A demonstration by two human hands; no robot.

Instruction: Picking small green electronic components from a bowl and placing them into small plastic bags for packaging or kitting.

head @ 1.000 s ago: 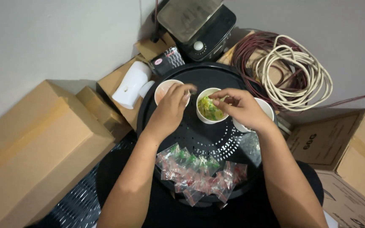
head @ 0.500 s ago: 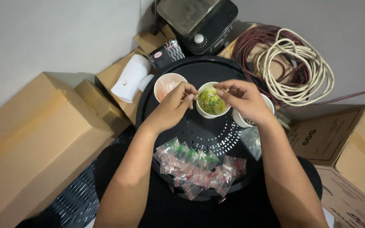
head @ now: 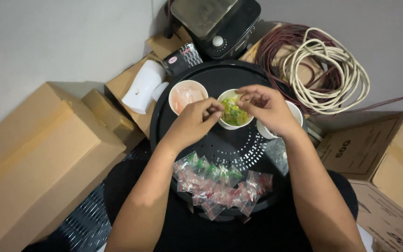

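Left hand and right hand meeting over a white cup of yellow-green bits at upper centre of the frame, fingertips pinched, what they pinch too small to tell, black round tray beneath, small plastic packets at lower centre, pink-filled cup left of it.

left hand shifted from pink-filled cup to green-filled cup

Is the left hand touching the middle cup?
Cannot tell. In the head view the left hand has its fingertips right at the rim of the middle cup, overlapping it from above; no gap shows, but contact is not plain either.
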